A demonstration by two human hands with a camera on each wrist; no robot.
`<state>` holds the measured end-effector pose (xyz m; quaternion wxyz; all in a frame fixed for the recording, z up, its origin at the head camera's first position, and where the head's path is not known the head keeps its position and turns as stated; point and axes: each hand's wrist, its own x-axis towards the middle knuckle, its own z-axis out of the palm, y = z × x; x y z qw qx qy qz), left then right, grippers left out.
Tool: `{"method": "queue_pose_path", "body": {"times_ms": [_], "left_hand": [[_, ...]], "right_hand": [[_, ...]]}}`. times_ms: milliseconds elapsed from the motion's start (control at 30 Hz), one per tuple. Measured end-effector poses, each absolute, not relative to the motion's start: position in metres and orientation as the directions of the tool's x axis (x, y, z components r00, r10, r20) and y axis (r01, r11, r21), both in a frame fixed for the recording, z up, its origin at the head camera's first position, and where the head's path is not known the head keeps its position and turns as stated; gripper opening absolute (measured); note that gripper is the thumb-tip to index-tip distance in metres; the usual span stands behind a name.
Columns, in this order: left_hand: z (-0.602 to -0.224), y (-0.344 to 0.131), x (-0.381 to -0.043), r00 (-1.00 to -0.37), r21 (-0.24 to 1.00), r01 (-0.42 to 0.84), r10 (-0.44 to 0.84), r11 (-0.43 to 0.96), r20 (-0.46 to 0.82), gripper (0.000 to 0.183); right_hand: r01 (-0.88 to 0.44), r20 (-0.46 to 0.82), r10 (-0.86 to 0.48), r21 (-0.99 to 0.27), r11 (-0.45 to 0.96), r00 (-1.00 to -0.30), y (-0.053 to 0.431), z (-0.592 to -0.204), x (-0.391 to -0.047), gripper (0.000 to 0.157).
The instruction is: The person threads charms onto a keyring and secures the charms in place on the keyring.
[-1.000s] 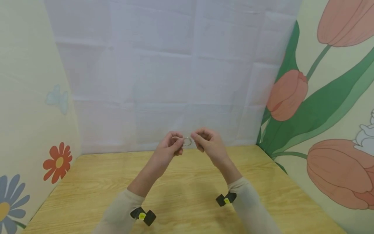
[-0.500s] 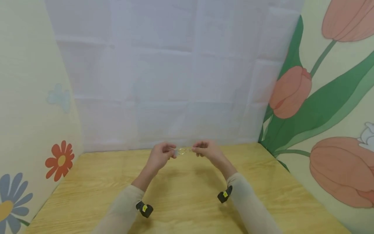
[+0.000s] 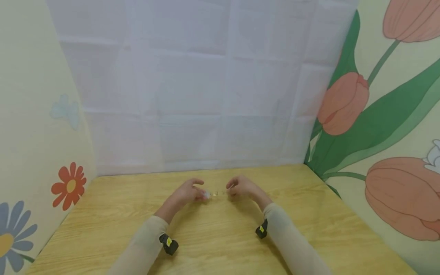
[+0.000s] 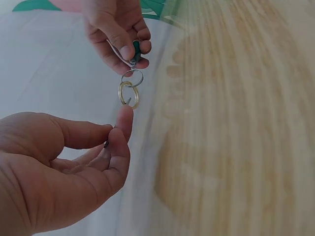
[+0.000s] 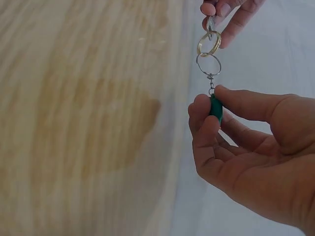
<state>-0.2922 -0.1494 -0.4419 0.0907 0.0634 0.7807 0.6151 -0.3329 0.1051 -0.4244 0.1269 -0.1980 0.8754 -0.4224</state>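
A keychain (image 3: 214, 194) spans between my two hands, low over the wooden table in the head view. Its gold ring (image 4: 121, 93) is linked with a silver ring (image 5: 198, 65), and a short chain joins the latter to a green charm (image 5: 215, 108). My right hand (image 3: 243, 188) pinches this charm between thumb and fingers. At the other end, a small flat silver piece (image 5: 210, 25), possibly a key, sits pinched in my left hand (image 3: 187, 191). Fingers hide most of that piece, and its exact kind is unclear. Whether the rings touch the tabletop, I cannot tell.
The wood-grain table (image 3: 206, 236) extends toward me under both forearms. Behind it hangs a creased white sheet (image 3: 192, 88). Flower-printed panels stand on the left (image 3: 27, 114) and right (image 3: 395, 126). A small black device (image 3: 169, 244) is strapped at each wrist.
Both hands have come down from in front of the white sheet to just over the tabletop, bringing the keychain with them. The rings, seen as a circle earlier, now look flatter in the head view.
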Motion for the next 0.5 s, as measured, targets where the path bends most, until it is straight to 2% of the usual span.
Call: {"method": "queue_pose_path", "body": {"times_ms": [167, 333, 433, 500], "left_hand": [[-0.452, -0.151, -0.290, -0.973, 0.967, -0.046, 0.207, 0.250, -0.099, 0.055], [-0.452, -0.153, -0.289, -0.969, 0.970, -0.099, 0.201, 0.220, -0.144, 0.049], [-0.448, -0.159, -0.290, -0.977, 0.955, -0.118, 0.139, 0.273, -0.160, 0.047], [-0.443, -0.166, -0.289, -0.988, 0.928, -0.093, 0.081, 0.361, -0.131, 0.048]], "right_hand": [[-0.252, -0.077, -0.489, -0.782, 0.570, -0.869, 0.102, -0.433, -0.331, 0.019], [-0.250, -0.093, -0.469, -0.747, 0.616, -0.878, 0.105, -0.430, -0.328, 0.023], [-0.271, -0.072, -0.443, -0.700, 0.661, -0.893, 0.111, -0.418, -0.328, 0.025], [-0.309, -0.024, -0.426, -0.654, 0.691, -0.904, 0.118, -0.409, -0.328, 0.027]]}}
